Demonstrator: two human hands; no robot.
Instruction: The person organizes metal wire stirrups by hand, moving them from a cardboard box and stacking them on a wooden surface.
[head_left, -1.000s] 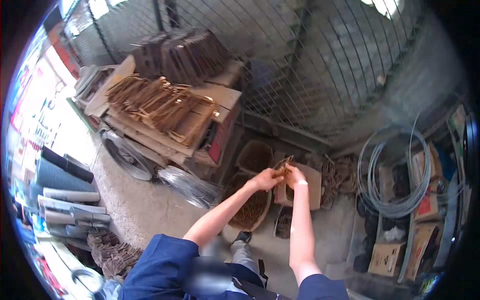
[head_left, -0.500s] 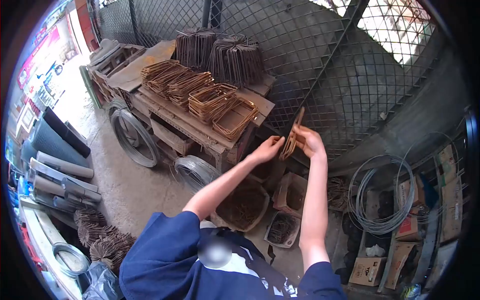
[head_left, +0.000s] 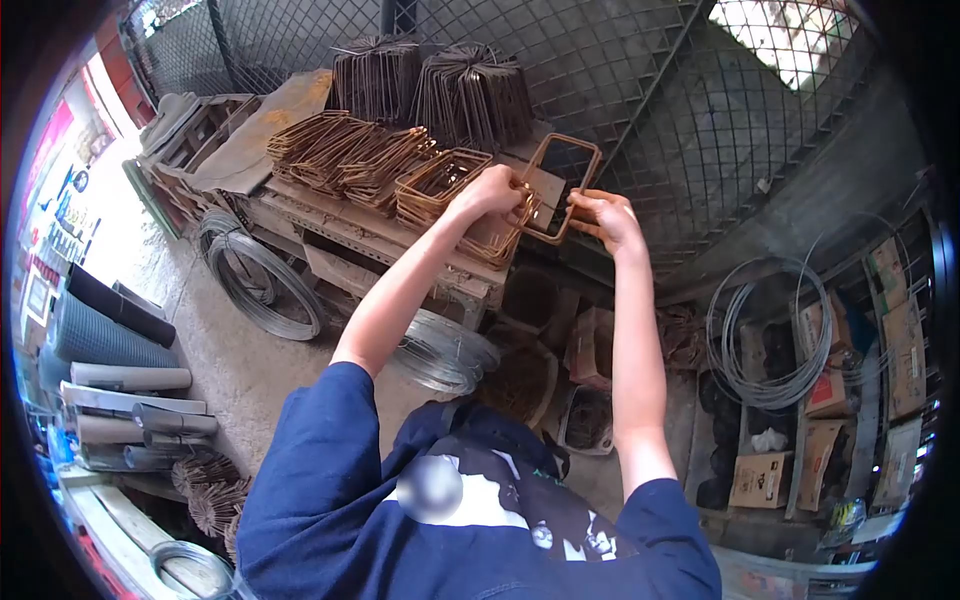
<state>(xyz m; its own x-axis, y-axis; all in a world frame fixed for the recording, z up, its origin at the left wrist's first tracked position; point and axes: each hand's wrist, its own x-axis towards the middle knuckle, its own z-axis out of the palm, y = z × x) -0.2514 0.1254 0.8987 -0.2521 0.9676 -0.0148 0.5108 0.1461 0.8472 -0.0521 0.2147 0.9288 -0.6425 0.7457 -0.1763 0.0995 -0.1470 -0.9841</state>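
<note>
Between my two hands, a rusty rectangular rebar stirrup [head_left: 575,142] is held up, tilted, above the right end of the workbench [head_left: 462,288]. My left hand [head_left: 490,192] is closed at its left side, fingers curled round the bars and partly hidden. On the other side, my right hand [head_left: 608,218] pinches the long bar between thumb and fingers. Just below and left of my left hand lies a pile of rusty stirrups [head_left: 425,200] on the bench. More stirrups [head_left: 325,150] lean in a row farther left along it.
Dark bundles of bent rods [head_left: 478,100] stand at the bench's back, before a wire mesh [head_left: 650,170]. Wire coils [head_left: 262,280] lean below the bench, and another coil [head_left: 768,345] hangs right. Cardboard boxes [head_left: 592,340] sit on the floor. Mesh rolls [head_left: 130,378] lie left.
Both hands have risen, with the left moving towards the bench piles. The stirrup, seen nearly edge-on before, now shows its open rectangle. The camera view has shifted slightly.
</note>
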